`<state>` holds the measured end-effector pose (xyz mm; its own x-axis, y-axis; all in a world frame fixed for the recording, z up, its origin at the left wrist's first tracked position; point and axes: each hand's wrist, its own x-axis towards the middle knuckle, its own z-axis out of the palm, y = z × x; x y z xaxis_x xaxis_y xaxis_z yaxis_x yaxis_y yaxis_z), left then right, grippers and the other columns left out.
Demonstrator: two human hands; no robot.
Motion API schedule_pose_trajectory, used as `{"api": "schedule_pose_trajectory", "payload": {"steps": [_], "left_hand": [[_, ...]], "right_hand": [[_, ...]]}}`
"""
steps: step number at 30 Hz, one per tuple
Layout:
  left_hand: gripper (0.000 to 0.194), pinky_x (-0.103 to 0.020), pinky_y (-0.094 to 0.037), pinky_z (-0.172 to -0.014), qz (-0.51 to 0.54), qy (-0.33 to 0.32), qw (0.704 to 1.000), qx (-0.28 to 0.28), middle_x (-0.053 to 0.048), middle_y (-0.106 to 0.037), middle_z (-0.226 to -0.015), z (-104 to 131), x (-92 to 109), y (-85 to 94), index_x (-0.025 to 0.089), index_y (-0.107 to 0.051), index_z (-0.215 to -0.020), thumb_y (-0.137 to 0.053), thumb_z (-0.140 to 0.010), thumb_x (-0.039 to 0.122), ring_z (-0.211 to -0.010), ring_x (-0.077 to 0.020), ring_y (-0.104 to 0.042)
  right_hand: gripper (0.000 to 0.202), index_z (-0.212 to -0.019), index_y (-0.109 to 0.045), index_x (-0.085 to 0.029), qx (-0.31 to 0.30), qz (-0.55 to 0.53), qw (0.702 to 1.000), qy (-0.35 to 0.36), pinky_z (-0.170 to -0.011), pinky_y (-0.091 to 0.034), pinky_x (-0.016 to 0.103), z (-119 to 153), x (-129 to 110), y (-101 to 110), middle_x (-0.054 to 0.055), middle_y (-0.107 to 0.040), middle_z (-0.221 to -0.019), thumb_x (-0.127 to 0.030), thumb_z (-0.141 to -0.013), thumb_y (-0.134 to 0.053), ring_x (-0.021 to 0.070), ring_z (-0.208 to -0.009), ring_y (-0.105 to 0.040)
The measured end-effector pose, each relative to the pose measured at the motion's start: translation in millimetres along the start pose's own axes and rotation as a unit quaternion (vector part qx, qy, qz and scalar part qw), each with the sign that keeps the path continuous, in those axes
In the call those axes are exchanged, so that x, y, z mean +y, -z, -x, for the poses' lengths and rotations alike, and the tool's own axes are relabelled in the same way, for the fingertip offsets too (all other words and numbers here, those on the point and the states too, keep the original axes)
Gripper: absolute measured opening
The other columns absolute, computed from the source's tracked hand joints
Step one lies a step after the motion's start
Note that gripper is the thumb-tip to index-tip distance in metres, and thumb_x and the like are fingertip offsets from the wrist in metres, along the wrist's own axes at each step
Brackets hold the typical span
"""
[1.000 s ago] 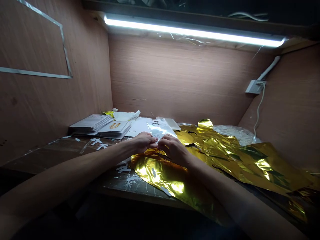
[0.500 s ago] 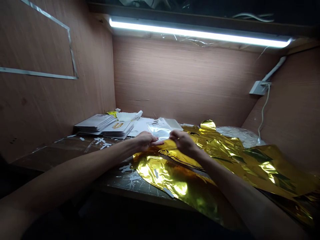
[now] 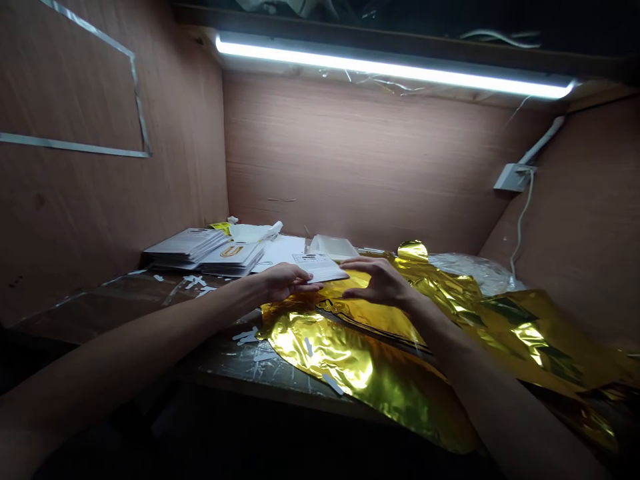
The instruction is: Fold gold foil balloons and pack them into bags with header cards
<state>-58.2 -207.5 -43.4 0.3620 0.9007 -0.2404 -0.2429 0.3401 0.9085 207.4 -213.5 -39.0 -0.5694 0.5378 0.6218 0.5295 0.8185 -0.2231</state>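
Observation:
My left hand (image 3: 287, 281) holds a flat white packet with printed labels (image 3: 320, 268) by its near left edge, the thumb on top and the fingers underneath. Just off the packet's right edge, my right hand (image 3: 381, 283) is open, its thumb and fingers spread with nothing between them. Shiny gold foil (image 3: 325, 353) lies below both hands and drapes over the table's front edge. Behind the packet is a pile of clear plastic sleeves (image 3: 334, 247).
Stacks of white packets (image 3: 183, 248) stand at the left; one top packet bears a gold U shape (image 3: 232, 251). White paper scraps (image 3: 195, 281) lie around. Crumpled clear plastic (image 3: 470, 270) and more gold foil (image 3: 540, 327) cover the right side. A lit tube (image 3: 395, 69) hangs above.
My right hand has let go of the packet's right edge and opened, shifting slightly right. The packet has tilted flatter and its glossy glare is gone. My left hand still holds it.

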Motion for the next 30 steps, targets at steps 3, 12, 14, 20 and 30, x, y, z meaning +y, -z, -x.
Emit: {"api": "schedule_pose_trajectory", "payload": {"steps": [3,12,14,20,30], "left_hand": [[0.021,-0.022,-0.064,-0.077,-0.061,0.016,0.997,-0.036,-0.017,-0.075,-0.102,5,7,4.9,0.005,-0.069,-0.102,-0.059,-0.084,-0.001,-0.091,-0.0187,-0.076],[0.047,-0.034,-0.051,-0.079,-0.65,-0.353,0.672,0.038,-0.011,-0.076,-0.086,34,14,-0.4,0.019,-0.078,-0.074,-0.076,-0.074,0.066,-0.084,-0.0244,-0.069],[0.036,-0.03,-0.049,-0.076,-0.665,-0.353,0.657,-0.044,-0.008,-0.077,-0.085,34,6,-5.6,0.02,-0.081,-0.079,-0.08,-0.074,0.055,-0.079,-0.0205,-0.068],[0.019,-0.025,-0.044,-0.059,-0.67,-0.262,0.693,-0.043,-0.007,-0.077,-0.072,21,-4,-0.1,0.014,-0.082,-0.08,-0.068,-0.082,0.026,-0.062,-0.0154,-0.066],[0.02,-0.029,-0.051,-0.072,-0.636,-0.258,0.725,-0.051,-0.007,-0.08,-0.093,-3,7,28.8,0.023,-0.084,-0.075,-0.072,-0.063,0.013,-0.088,-0.0237,-0.071]], "right_hand": [[0.024,-0.107,-0.078,-0.021,-0.033,0.058,0.996,0.053,-0.093,-0.056,0.039,-3,-6,-14,0.01,-0.078,-0.112,-0.033,-0.085,-0.079,0.025,-0.101,-0.074],[0.012,-0.083,-0.081,-0.023,-0.128,0.052,0.99,-0.008,-0.07,-0.047,0.025,0,-12,-16,0.002,-0.078,-0.081,-0.014,-0.084,-0.072,0.0139,-0.071,-0.067],[0.015,-0.082,-0.081,-0.024,-0.147,0.052,0.988,-0.013,-0.069,-0.045,0.024,0,-14,-18,0.001,-0.077,-0.08,-0.012,-0.082,-0.073,0.0133,-0.069,-0.066],[0.004,-0.08,-0.083,-0.023,-0.113,-0.007,0.989,-0.093,-0.06,-0.045,0.024,1,0,-30,0.001,-0.076,-0.074,-0.023,-0.076,-0.082,0.0137,-0.062,-0.064],[0.008,-0.079,-0.083,-0.024,-0.114,-0.086,0.985,-0.096,-0.077,-0.054,0.026,3,20,-31,0.003,-0.079,-0.091,-0.031,-0.076,-0.083,0.0173,-0.079,-0.072]]}}
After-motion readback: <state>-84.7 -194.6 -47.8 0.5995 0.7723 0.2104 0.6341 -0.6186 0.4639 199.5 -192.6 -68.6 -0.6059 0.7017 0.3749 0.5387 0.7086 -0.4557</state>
